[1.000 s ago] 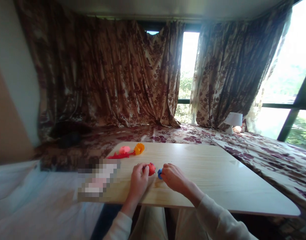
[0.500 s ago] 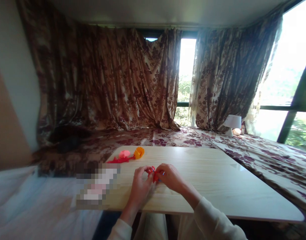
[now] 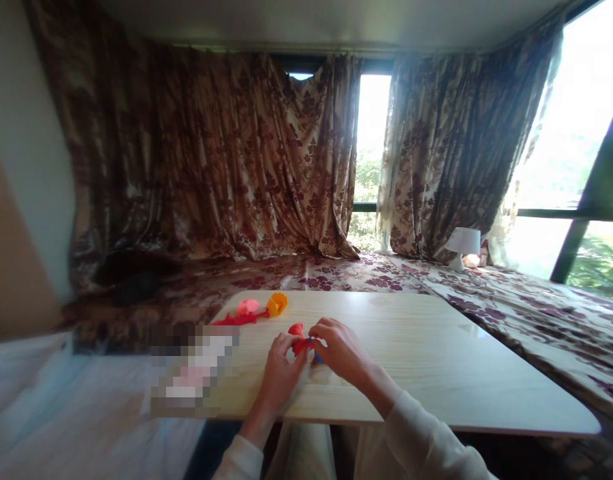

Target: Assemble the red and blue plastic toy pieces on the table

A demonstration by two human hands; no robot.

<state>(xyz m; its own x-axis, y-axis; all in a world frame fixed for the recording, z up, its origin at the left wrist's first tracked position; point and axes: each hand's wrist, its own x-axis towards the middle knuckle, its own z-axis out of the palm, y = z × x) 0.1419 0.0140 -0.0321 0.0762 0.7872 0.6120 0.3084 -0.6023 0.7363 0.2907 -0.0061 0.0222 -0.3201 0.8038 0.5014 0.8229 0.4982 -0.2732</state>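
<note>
Two bare hands coming out of pale long sleeves

The person is wearing a cream long-sleeved top; its soft cuffs are ending at the wrists, just at the near edge of the wooden table [image 3: 436,373]. The left hand [image 3: 281,373] and right hand [image 3: 339,350] are wearing no gloves. Light beige trousers are showing below that table edge.

Your left hand [image 3: 280,363] and right hand [image 3: 337,348] meet over the near middle of the table [image 3: 436,373], with a small toy piece [image 3: 299,337] pinched between them. Farther back and to the left lie three more pieces [image 3: 256,311], close together. A lamp [image 3: 463,244] stands beyond the table's far right corner.
</note>
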